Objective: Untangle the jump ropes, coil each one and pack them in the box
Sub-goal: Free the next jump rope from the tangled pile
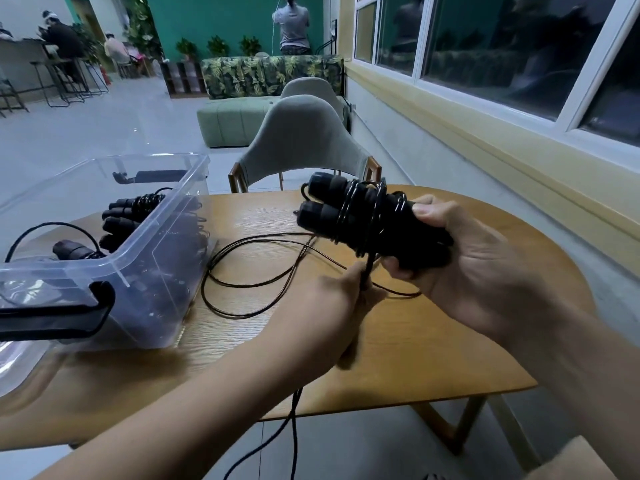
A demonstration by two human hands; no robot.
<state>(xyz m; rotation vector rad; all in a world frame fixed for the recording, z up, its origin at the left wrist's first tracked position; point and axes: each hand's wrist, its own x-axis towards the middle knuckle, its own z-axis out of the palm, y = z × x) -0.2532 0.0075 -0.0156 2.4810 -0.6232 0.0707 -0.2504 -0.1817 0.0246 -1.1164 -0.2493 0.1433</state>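
Handles first: two black jump-rope handles (346,216) lie side by side, raised above the wooden table (450,358) and pointing up and to the left, with several turns of dark cord wound round them. The right hand (460,268) has them, fingers curled tight round the lower ends and thumb on top. Just beneath, the left hand (332,306) pinches the cord between thumb and fingers where it drops from the bundle. The loose cord (242,271) sprawls in big open loops on the table between the hands and the box, and one strand hangs over the near edge toward the floor. On the left side of the table stands the clear plastic box (199,168), open-topped, with a black latch (69,313) on its near end. Inside it, coiled ropes (128,216) with black handles lie packed together, one cord arching up near the left side. A grey chair (301,140) stands at the table's far side
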